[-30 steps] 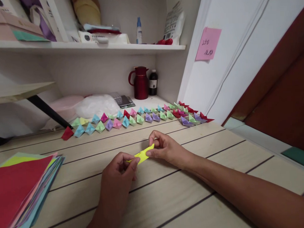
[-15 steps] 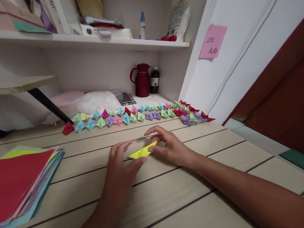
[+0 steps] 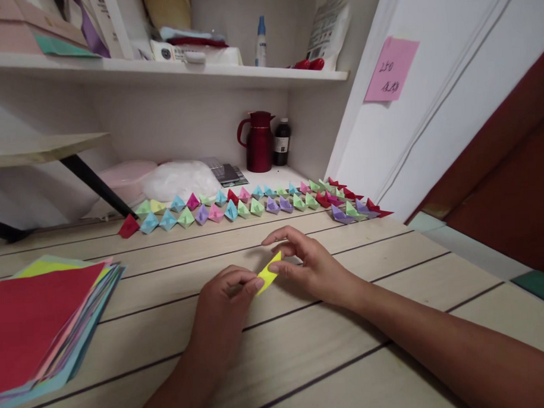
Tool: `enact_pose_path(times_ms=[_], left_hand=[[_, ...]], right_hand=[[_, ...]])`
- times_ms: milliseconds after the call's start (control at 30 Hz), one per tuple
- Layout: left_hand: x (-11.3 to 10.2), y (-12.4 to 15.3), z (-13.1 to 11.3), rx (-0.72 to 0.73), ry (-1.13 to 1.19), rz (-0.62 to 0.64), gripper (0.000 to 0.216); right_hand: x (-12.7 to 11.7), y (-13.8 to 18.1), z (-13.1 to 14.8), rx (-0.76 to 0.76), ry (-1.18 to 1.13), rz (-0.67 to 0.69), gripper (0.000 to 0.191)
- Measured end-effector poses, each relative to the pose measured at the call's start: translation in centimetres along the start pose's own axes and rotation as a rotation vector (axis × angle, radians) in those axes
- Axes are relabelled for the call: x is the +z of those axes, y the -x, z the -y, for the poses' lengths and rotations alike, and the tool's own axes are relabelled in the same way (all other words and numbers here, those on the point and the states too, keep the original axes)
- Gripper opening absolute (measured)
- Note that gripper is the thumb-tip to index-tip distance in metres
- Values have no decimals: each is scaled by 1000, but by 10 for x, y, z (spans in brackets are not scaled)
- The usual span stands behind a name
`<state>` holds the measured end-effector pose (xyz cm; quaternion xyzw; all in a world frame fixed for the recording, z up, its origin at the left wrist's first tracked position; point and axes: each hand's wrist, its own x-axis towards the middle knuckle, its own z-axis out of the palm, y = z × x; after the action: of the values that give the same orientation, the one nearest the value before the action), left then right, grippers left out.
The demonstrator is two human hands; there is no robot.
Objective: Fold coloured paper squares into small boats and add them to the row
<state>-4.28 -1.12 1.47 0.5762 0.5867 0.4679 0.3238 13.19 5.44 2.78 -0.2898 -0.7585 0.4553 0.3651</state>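
Between my hands, just above the wooden table (image 3: 322, 357), is a small folded piece of yellow paper (image 3: 268, 277), narrow and pointed at its upper end. My left hand (image 3: 226, 298) pinches its lower left end between thumb and fingers. My right hand (image 3: 307, 262) grips the upper right part, with the thumb on the near face and a finger behind; its index finger reaches out free over the table. Beyond the hands stand rows of small folded paper boats (image 3: 216, 213) in red, blue, green, pink and purple.
A stack of coloured paper sheets (image 3: 44, 319), red on top, lies at the left. Behind the boats are a dark red jug (image 3: 259, 142), a dark bottle (image 3: 282, 143) and a white plastic bag (image 3: 181, 181). A black-legged stand (image 3: 97, 183) rises at the back left.
My left fingers have closed on the yellow paper's left end, where they were apart before. The paper now tilts more steeply and shows less of its length. The view has shifted slightly.
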Motion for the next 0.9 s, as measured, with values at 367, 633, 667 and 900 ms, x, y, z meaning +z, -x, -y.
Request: enact_pose_path(times_ms=[367,633,667,900], left_hand=[[5,7,-21,-198,448,51,23],[4,5,-14,-191,338,45,25],[4,5,-14,-189,310,44,25],[6,6,-15,-131,151,47,27]], right_hand=[[13,-4,-8,237,-619,-18,50],[9,4,5,27,-57,104,34],[9,5,5,23,-34,98,34],[5,5,0,39,49,216,45]])
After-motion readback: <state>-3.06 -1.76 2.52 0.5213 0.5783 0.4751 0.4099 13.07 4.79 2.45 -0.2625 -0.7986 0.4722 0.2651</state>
